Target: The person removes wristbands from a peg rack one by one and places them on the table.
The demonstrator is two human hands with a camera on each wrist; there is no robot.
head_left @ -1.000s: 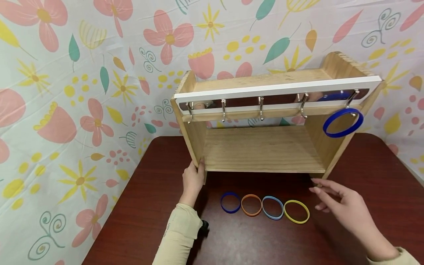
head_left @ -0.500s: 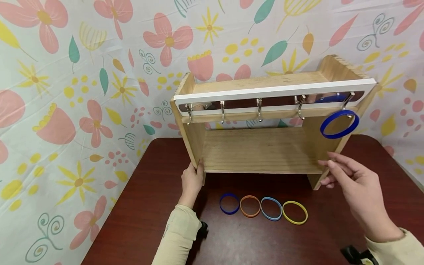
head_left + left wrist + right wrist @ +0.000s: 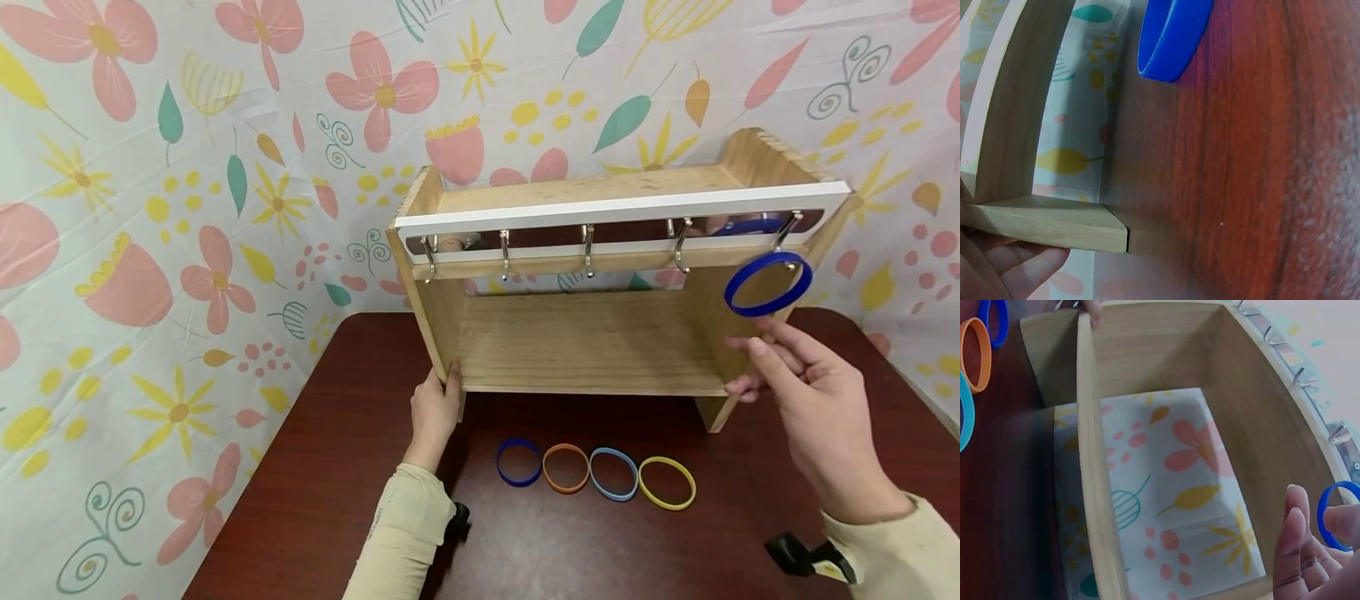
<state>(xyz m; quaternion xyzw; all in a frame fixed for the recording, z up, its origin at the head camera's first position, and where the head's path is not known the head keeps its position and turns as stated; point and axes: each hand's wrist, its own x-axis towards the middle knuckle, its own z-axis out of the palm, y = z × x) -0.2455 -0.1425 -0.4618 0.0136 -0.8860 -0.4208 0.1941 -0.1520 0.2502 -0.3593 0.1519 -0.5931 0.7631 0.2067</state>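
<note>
A wooden shelf stands on the table with a row of metal hooks along its top front. My left hand grips the lower left side panel, thumb at the front; in the left wrist view its fingers lie under that panel. A blue wristband hangs on the rightmost hook. Just below it is my right hand, fingers loosely extended and holding nothing, fingertips near the band's lower edge. In the right wrist view, the thumb overlaps the band.
On the table before the shelf lie a blue wristband, an orange one, a light blue one and a yellow one in a row. A flowered cloth hangs behind.
My right hand has risen from beside the shelf's lower right corner to just under the hanging blue wristband. The left hand keeps its grip on the shelf.
</note>
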